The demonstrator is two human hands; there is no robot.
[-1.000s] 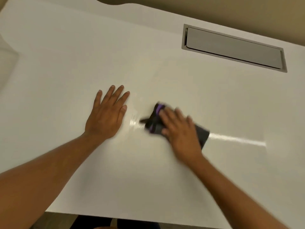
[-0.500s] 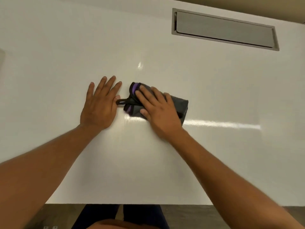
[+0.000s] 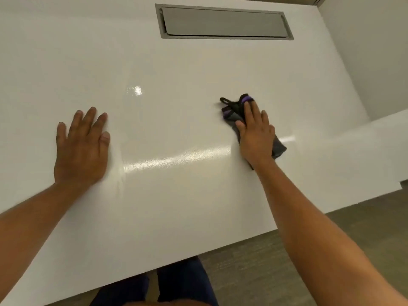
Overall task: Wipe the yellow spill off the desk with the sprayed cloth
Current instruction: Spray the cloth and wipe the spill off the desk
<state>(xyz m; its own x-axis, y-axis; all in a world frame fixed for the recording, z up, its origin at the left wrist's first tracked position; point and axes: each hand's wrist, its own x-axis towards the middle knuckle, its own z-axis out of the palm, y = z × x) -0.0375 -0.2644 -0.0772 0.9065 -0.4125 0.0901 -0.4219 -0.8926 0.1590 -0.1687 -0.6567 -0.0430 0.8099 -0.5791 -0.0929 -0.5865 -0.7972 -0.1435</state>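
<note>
The dark grey cloth (image 3: 278, 146) with purple trim and a black loop lies on the white desk (image 3: 176, 62), right of centre. My right hand (image 3: 256, 134) lies flat on top of it, fingers spread, and presses it onto the surface. My left hand (image 3: 82, 146) rests palm-down on the bare desk at the left, holding nothing. I see no yellow spill on the desk; a glossy wet streak (image 3: 176, 159) runs between my two hands.
A grey recessed hatch (image 3: 223, 22) is set into the desk at the back. The desk's near edge runs diagonally above a grey-brown floor (image 3: 254, 261). A white wall and ledge (image 3: 375, 133) stand to the right. My dark-trousered legs (image 3: 181, 286) show below.
My right hand has slid the cloth away to the right, from beside my left hand to well apart from it. The view has shifted; my left hand stays flat on the desk.
</note>
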